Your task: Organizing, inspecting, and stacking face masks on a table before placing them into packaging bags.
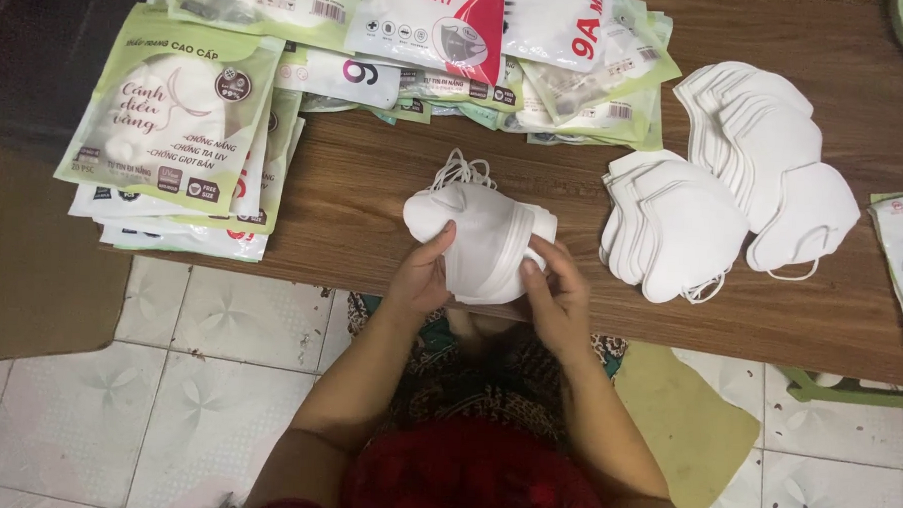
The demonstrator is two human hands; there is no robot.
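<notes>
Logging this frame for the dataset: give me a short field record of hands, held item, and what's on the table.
left hand: grips the bundle's left side
right hand: grips the bundle's right side
held item: bundle of white face masks, ear loops at top
table: brown wood
right of bundle: two fanned mask stacks
left and top: printed mask pouches

Home packing workstation: wooden table (394, 182) on tiled floor (197, 375), stacked white masks (673, 227), printed retail pouches (177, 104).

Mask packets (176, 114); loose masks (734, 194) — table (374, 191).
</notes>
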